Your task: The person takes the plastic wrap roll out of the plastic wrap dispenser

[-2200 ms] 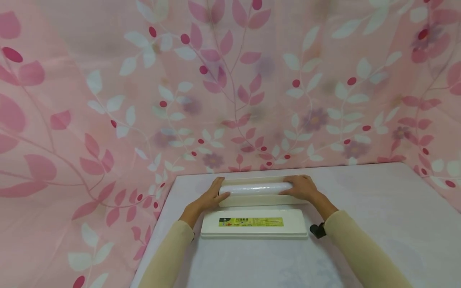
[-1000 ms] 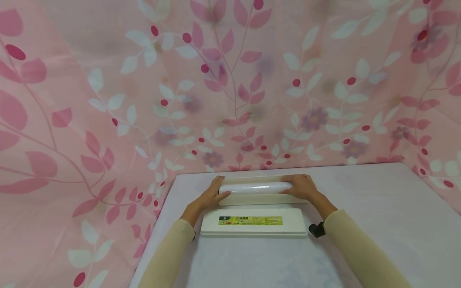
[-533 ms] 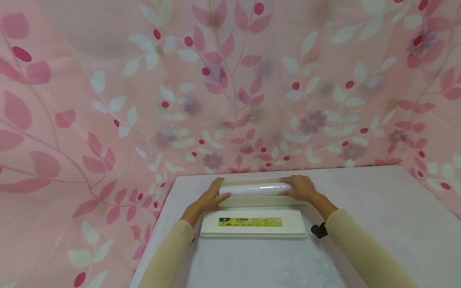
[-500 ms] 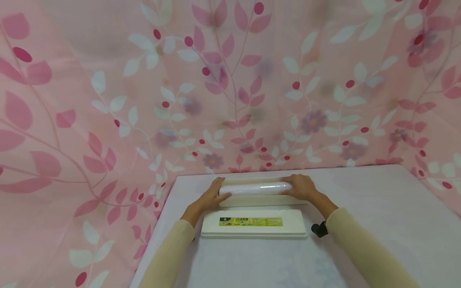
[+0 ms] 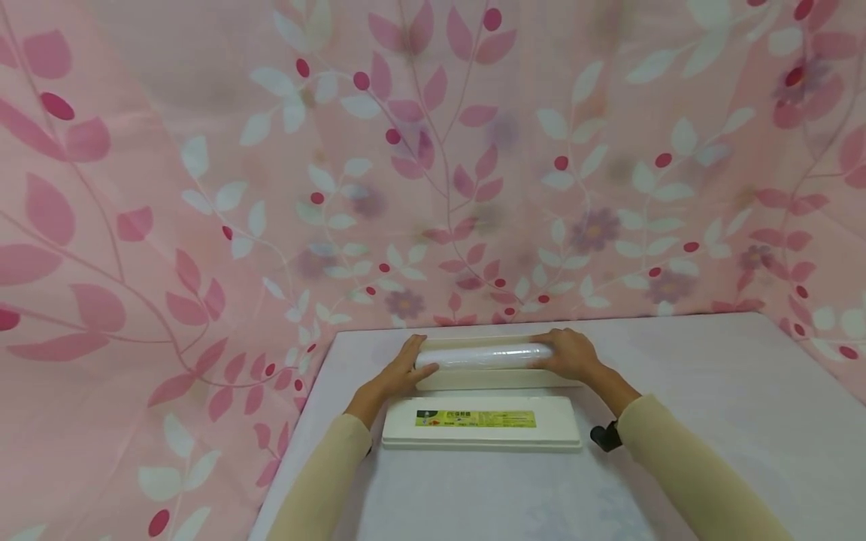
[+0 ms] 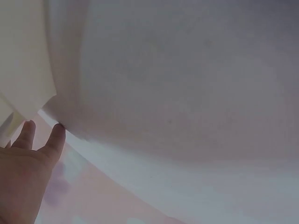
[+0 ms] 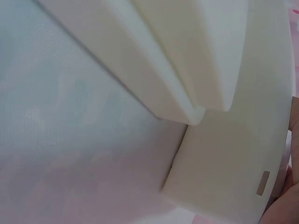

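Observation:
A white, glossy roll of cling film [image 5: 483,356] lies lengthwise in a long cream box base [image 5: 497,379] at the back of the table. My left hand [image 5: 399,376] grips its left end, thumb along the front. At the other end, my right hand [image 5: 571,355] grips the roll, fingers reaching over it. In the left wrist view, two fingers [image 6: 56,140] show beside the cream plastic. From the right wrist, the base's outer wall [image 7: 224,154] with a small slot is visible, while most of that hand is out of frame. The hands hide both roll ends.
In front of the base lies a long cream lid [image 5: 480,438] with a yellow-green label [image 5: 473,418], parallel to it. The table [image 5: 690,376] has a pale cloth. Behind and left hangs a pink floral curtain [image 5: 433,188]. A black wrist device [image 5: 605,436] sits below the right sleeve.
Only the head view shifts slightly. Both hands stay at the roll's ends, and the lid keeps its place.

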The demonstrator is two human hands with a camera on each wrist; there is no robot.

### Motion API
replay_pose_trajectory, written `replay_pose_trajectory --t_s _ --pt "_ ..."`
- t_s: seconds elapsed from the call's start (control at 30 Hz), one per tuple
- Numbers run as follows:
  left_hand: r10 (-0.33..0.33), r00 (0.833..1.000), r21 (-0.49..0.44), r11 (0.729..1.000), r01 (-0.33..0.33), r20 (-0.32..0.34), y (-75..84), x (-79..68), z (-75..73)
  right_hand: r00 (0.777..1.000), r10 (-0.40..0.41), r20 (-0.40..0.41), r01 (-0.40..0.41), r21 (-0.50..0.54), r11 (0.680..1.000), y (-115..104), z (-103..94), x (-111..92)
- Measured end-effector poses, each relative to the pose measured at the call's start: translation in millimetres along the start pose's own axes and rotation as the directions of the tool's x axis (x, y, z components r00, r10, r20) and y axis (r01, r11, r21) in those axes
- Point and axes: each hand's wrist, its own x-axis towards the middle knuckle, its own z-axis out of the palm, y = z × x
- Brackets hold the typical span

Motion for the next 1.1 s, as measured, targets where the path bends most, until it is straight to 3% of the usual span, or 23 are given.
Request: replay_pose_trajectory --t_s 0.57,0.77,1.1 --pt "0.005 1.0 -0.01 1.0 -0.005 0.025 -0.4 -0.1 5.6 0.993 -0.045 -0.106 0.038 -0.069 0.997 0.7 4.2 -6.9" --pt "-0.031 0.999 0.001 1.0 0.03 0.019 -1.8 -2.8 0.0 0.994 -0.063 -0.086 0.055 -0.094 0.994 -1.0 2.8 1.2" --pt "-0.018 1.0 0.004 1.0 0.017 0.023 -3.2 1.6 0.9 0.992 -0.082 -0.095 0.07 -0.131 0.989 -1.9 -3.4 -0.8"
